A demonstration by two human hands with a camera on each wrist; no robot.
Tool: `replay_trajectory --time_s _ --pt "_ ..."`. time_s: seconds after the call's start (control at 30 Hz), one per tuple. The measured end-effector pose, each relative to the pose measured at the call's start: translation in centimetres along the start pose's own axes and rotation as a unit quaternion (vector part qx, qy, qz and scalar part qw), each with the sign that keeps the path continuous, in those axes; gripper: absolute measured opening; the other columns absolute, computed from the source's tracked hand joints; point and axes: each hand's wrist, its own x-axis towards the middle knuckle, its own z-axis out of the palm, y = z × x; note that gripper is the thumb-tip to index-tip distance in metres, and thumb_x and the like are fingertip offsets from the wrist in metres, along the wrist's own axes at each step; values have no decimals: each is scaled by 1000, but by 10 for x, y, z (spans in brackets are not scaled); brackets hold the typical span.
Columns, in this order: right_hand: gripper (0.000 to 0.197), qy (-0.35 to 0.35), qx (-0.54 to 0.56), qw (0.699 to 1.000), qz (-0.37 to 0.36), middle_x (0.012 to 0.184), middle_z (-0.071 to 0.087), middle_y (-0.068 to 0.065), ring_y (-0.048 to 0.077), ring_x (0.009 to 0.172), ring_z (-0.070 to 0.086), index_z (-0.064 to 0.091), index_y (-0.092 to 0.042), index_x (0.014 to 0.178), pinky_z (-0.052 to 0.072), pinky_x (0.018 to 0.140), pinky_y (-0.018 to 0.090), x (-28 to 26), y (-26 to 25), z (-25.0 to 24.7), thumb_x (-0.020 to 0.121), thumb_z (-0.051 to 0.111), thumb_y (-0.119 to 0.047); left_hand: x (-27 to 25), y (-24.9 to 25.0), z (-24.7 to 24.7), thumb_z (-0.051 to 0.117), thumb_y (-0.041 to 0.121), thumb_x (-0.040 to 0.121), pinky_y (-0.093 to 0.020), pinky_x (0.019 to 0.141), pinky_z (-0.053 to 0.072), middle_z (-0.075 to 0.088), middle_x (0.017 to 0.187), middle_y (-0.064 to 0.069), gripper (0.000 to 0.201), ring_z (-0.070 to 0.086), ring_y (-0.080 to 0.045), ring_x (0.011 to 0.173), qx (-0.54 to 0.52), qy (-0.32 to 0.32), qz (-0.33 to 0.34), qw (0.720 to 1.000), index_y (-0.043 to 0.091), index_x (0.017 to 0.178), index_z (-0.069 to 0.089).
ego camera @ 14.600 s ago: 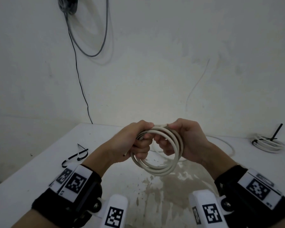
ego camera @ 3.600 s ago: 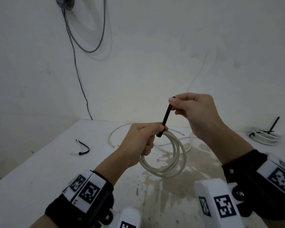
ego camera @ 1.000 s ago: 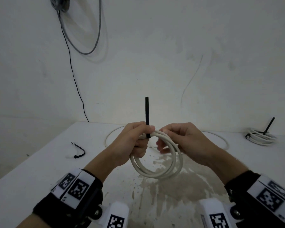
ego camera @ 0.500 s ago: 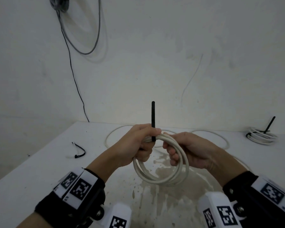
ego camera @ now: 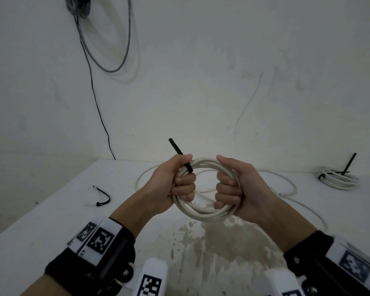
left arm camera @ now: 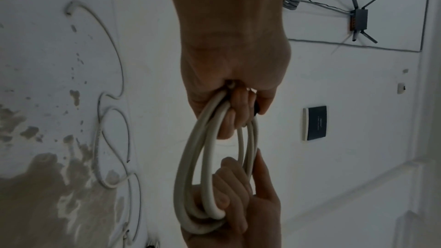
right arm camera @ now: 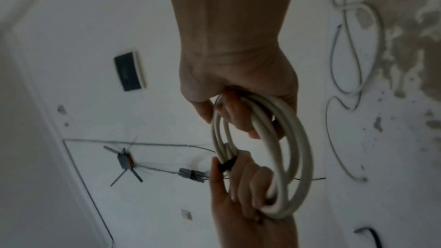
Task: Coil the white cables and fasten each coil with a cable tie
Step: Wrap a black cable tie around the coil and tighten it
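A white cable coil [ego camera: 203, 213] of several loops is held upright above the table [ego camera: 51, 229] between both hands. My left hand [ego camera: 175, 184] grips its left side, fingers curled through the ring; a black cable tie [ego camera: 181, 155] wraps the coil at my thumb, its tail slanting up and left. My right hand [ego camera: 231, 186] grips the right side with curled fingers. The coil [left arm camera: 210, 176] shows edge-on in the left wrist view, and in the right wrist view the tie band [right arm camera: 226, 164] crosses the coil [right arm camera: 293, 157] by the left thumb.
A loose white cable [ego camera: 286, 184] winds over the table behind the hands. A tied white coil [ego camera: 338, 179] with a black tail lies at the far right. A black cable tie [ego camera: 103, 196] lies at the left. The tabletop has a worn brown patch [ego camera: 212, 253] near me.
My right hand has moved from under the coil's top to grip its right side. The coil has turned face-on and the tie's tail tilts left instead of standing upright.
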Motion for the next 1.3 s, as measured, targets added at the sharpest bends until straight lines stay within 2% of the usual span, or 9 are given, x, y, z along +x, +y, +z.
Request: replay_trajectory --time_s 0.2,0.3,0.4,0.5,0.57,0.8,1.03,1.2,1.3 --pt "61 54 -94 994 2 37 15 -5 11 31 15 26 -21 40 34 44 25 1 -7 3 83 64 -40 -5 -4 -5 42 29 83 -21 40 32 23 44 6 19 21 -6 31 -13 -31 -40 999 13 72 40" --pt "48 150 -253 950 -103 45 38 -3 12 35 42 49 -15 53 44 59 31 5 -3 7 83 64 -50 -3 -8 -4 44 30 84 -22 42 37 27 47 5 18 27 -7 34 -72 -12 -26 997 12 80 43" --pt "42 281 -426 794 -331 90 56 -4 13 81 57 49 -15 102 41 74 30 13 11 7 85 56 -53 0 -11 -2 42 30 91 -22 46 39 29 53 3 23 31 -8 39 -119 19 12 993 13 76 41" --pt "32 274 -513 604 -545 87 47 -8 9 86 41 53 -17 86 30 77 31 13 26 7 79 58 -47 5 -14 -4 39 32 98 -21 49 43 35 59 3 28 35 -10 49 -105 64 60 991 12 80 42" --pt "31 203 -558 561 -578 70 49 -6 11 75 41 53 -16 69 30 68 31 14 36 11 79 59 -45 9 -18 -4 39 36 97 -20 49 44 39 63 1 28 36 -13 58 -83 82 82 990 12 84 40" --pt "22 188 -615 528 -554 59 51 7 23 58 45 55 -5 68 42 48 36 23 50 24 83 46 -18 14 -29 1 43 45 90 -22 52 43 42 65 2 33 35 -16 60 -88 80 122 985 13 86 33" --pt "15 98 -627 532 -560 63 51 12 21 63 42 51 -4 71 28 66 24 21 49 21 80 41 -9 13 -36 -1 36 44 97 -22 60 46 44 67 2 35 45 -13 66 -90 98 108 985 13 80 38" --pt "13 30 -642 534 -550 72 56 14 23 74 43 55 -3 74 39 69 26 19 67 17 81 45 -7 19 -39 -7 34 49 95 -27 65 34 37 59 2 45 32 -12 54 -101 112 96 984 15 65 36" --pt "13 25 -627 545 -556 67 51 10 16 71 36 50 -8 71 27 70 17 18 72 10 83 51 -10 18 -35 -6 35 46 97 -20 50 35 34 56 3 43 31 -10 49 -52 112 98 988 14 67 31"
